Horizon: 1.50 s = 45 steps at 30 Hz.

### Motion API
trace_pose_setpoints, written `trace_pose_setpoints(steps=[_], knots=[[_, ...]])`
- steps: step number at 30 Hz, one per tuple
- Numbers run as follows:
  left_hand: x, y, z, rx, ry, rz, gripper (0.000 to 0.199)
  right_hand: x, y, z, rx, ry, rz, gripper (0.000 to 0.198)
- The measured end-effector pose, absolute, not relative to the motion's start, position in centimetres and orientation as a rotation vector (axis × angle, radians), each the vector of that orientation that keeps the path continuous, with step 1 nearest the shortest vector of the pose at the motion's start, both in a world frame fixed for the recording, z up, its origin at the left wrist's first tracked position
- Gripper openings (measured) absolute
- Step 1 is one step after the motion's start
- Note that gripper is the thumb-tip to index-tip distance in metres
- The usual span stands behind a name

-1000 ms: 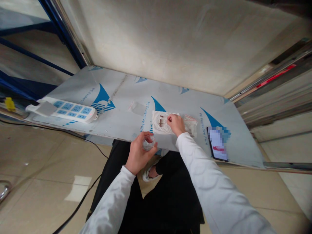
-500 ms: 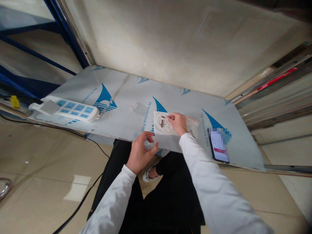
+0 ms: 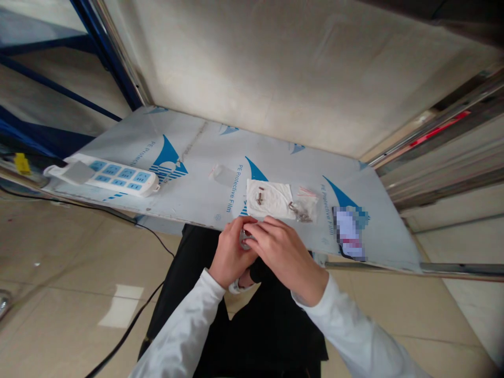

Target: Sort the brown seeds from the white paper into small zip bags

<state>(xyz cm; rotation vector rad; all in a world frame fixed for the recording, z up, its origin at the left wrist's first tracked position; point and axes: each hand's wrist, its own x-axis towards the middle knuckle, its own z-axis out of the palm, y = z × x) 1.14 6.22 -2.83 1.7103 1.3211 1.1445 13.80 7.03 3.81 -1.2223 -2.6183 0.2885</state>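
Observation:
My left hand [image 3: 230, 254] curls round a small clear round container [image 3: 245, 242] just off the shelf's front edge. Over its mouth, my right hand [image 3: 284, 253] has its fingers bent together at the opening; whatever they pinch is too small and hidden to name. A spot of reddish brown shows between the fingertips. Beyond the hands lies a folded white cloth [image 3: 275, 198] with several short brown rod-like pieces [image 3: 260, 197] on it. Touching its right side is a clear zip bag [image 3: 306, 202] with small metal parts [image 3: 301, 214].
A film-covered shelf [image 3: 197, 197] bears everything. At its left lies a white power strip [image 3: 122, 178] with a plug in it; at its right, a phone [image 3: 349, 236]. Another clear bag [image 3: 224, 174] lies behind the cloth. A black cable [image 3: 129, 315] runs down to the floor.
My right hand has left the cloth and come down left to the container in my left hand. The bag of metal parts beside the cloth is now uncovered.

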Motion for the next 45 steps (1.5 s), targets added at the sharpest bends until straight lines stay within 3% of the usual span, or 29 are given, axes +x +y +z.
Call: trace_pose_setpoints(steps=[6, 9, 16, 23, 29, 33, 37, 43, 45], knots=[[0.6, 6.3, -3.6, 1.684, 1.412, 1.124, 0.033, 15.1, 8.5, 1.7, -1.174, -2.216, 0.639, 0.015], [0.3, 6.4, -4.0, 1.663, 1.493, 1.127, 0.030, 16.7, 11.7, -1.7, -1.492, -1.920, 0.503, 0.017], [0.1, 6.6, -4.4, 1.657, 1.509, 1.114, 0.029, 17.1, 16.5, -8.1, -1.912, -1.944, 0.318, 0.012], [0.0, 6.6, -4.3, 1.671, 1.485, 1.106, 0.033, 16.1, 11.5, -2.2, -1.577, -1.900, 0.470, 0.012], [0.8, 6.3, -3.3, 1.682, 1.350, 1.118, 0.039, 14.8, 6.9, 4.4, -1.432, -2.327, 0.564, 0.007], [1.2, 6.1, -2.8, 1.653, 1.330, 1.146, 0.042, 14.8, 7.0, 5.2, -1.376, -2.503, 0.513, 0.020], [0.3, 5.5, -2.6, 1.568, 1.173, 1.227, 0.057, 16.0, 7.0, 4.7, -1.272, -2.353, 0.747, 0.019], [-0.3, 5.0, -2.6, 1.165, 0.998, 1.292, 0.020, 17.4, 6.3, 3.5, -1.340, -1.953, 0.975, 0.011], [0.1, 4.8, -2.5, 1.071, 1.046, 1.329, 0.017, 17.2, 5.9, 2.8, -1.366, -1.764, 0.986, 0.022]])
